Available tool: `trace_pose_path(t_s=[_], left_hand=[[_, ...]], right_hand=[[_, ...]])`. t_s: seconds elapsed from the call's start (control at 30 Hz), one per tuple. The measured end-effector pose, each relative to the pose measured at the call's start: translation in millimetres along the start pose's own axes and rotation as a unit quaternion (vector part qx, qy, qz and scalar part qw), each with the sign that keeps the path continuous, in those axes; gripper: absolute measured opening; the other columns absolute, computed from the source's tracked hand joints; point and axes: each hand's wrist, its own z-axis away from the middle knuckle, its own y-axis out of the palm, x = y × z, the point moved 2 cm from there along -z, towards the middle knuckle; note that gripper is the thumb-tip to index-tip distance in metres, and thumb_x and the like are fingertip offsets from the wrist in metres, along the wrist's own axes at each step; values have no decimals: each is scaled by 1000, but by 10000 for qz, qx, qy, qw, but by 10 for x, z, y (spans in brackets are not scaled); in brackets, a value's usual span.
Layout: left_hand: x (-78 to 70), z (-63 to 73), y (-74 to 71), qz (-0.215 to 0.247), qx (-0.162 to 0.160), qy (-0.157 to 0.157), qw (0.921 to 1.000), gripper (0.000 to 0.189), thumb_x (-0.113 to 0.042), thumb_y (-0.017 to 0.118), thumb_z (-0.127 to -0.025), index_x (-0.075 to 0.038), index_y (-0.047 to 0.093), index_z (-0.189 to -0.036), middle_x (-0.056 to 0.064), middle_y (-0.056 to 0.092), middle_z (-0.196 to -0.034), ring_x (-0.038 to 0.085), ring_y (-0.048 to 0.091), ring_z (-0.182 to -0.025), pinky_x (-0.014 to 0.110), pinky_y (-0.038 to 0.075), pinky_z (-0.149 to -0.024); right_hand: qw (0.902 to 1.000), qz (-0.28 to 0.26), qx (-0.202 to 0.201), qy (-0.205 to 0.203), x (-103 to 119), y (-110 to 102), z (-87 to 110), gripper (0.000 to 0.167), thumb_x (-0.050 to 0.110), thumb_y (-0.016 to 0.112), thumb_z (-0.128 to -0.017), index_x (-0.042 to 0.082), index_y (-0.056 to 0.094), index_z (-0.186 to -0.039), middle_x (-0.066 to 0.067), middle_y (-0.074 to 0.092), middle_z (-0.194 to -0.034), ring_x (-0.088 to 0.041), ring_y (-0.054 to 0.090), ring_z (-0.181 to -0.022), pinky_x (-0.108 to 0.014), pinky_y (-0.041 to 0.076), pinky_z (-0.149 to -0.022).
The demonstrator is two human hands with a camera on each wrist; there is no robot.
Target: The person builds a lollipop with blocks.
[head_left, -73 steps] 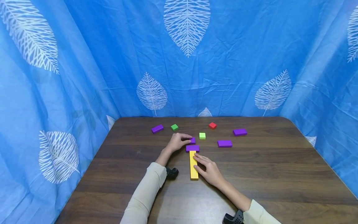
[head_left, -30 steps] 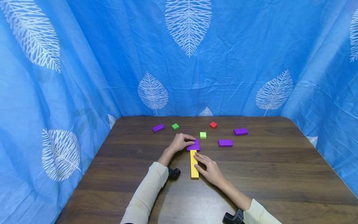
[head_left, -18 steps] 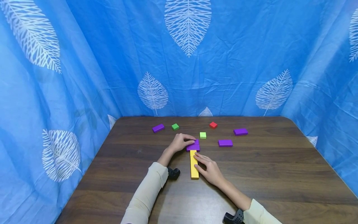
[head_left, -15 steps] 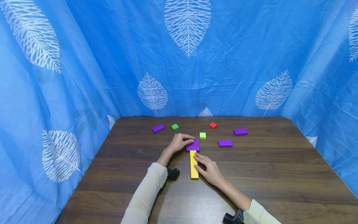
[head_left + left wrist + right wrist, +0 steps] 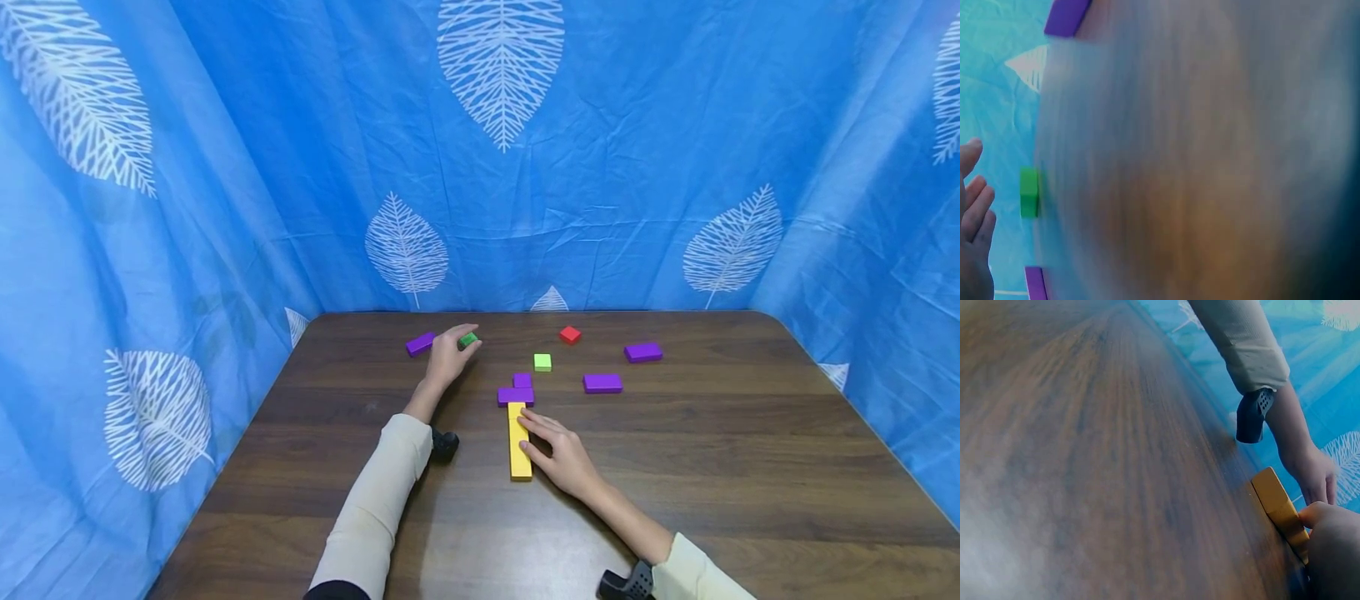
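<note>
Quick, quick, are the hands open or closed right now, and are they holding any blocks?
Left hand: open near the dark green block, holding nothing.
Right hand: open, its fingers touching the yellow blocks.

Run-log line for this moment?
left hand: open, near dark green block | right hand: touching yellow blocks | red block: untouched

A long, narrow, bright-yellow bar lies flat on the desk in front of me, running from six to twelve o'clock, a faint seam near its far end. At its twelve o'clock end, a flat, rectangular purple block lies crosswise, with a small, square purple block just beyond, towards one o'clock. Farther off at eleven o'clock, well apart, a small green block sits at an angle, partly hidden.
</note>
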Motion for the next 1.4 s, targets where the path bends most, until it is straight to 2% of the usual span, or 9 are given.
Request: trace_pose_path(t_s=[0.17,0.43,0.53,0.73,0.93,1.07,1.13,1.3,1.4], left_hand=[[107,-56,-36,-224,-21,-182,9996,37,-11,70,-82,1,63,-116,17,60,-118,28,54,-113,36,41,-97],[186,-79,24,-775,785,-801,9907,37,-17,62,-89,-4,59,-124,12,56,-126,25,50,-118,35,38,-100],[195,-77,40,-901,943,-884,9875,33,-15,61,-90,-6,60,-122,10,58,-124,24,51,-117,35,39,-99],[188,-68,49,-893,987,-902,9870,31,-12,60,-90,-7,61,-121,9,59,-123,23,52,-116,34,40,-98],[170,-11,39,-760,992,-665,9899,31,-13,61,-90,-6,62,-120,9,60,-121,23,53,-114,34,41,-97],[98,50,23,-435,1051,-265,9932,30,-14,62,-89,-6,64,-118,9,62,-118,23,55,-113,35,42,-96],[43,79,19,-234,1208,13,9924,29,-14,63,-89,-7,65,-117,8,63,-116,23,56,-111,35,43,-95],[-94,152,37,67,1932,616,9792,28,-16,63,-88,-9,66,-116,7,64,-115,21,57,-110,35,44,-94],[-141,197,53,58,2340,772,9691,28,-15,62,-89,-9,65,-116,6,63,-116,20,57,-110,35,44,-94]], right_hand=[[10000,-3,14,32,-8,3,4,38,17,67,-86,2,61,-121,-11,55,-128,-28,51,-117,-45,43,-93],[10000,12,-58,26,-9,10,0,38,16,68,-85,2,61,-120,-10,56,-127,-27,52,-116,-45,43,-93],[10000,-11,-40,36,-8,8,-6,38,17,67,-85,3,62,-120,-9,56,-127,-27,52,-116,-44,43,-93],[9999,63,-75,29,-25,17,0,38,16,68,-84,2,61,-120,-10,56,-127,-27,52,-116,-45,43,-93],[10000,61,-26,31,-18,19,9,38,16,67,-85,3,61,-120,-9,55,-128,-27,52,-116,-44,44,-92],[10000,38,29,40,-18,27,14,38,17,66,-86,2,61,-120,-10,55,-128,-27,52,-116,-45,44,-92],[10000,49,31,37,-24,30,11,38,17,66,-86,2,61,-120,-10,55,-128,-28,52,-116,-45,44,-92],[10000,65,12,-4,-38,26,4,38,16,67,-85,2,61,-120,-11,55,-127,-29,52,-115,-46,44,-92],[10000,47,21,1,-40,20,3,38,16,67,-86,2,61,-120,-12,55,-128,-29,52,-115,-46,44,-92]])
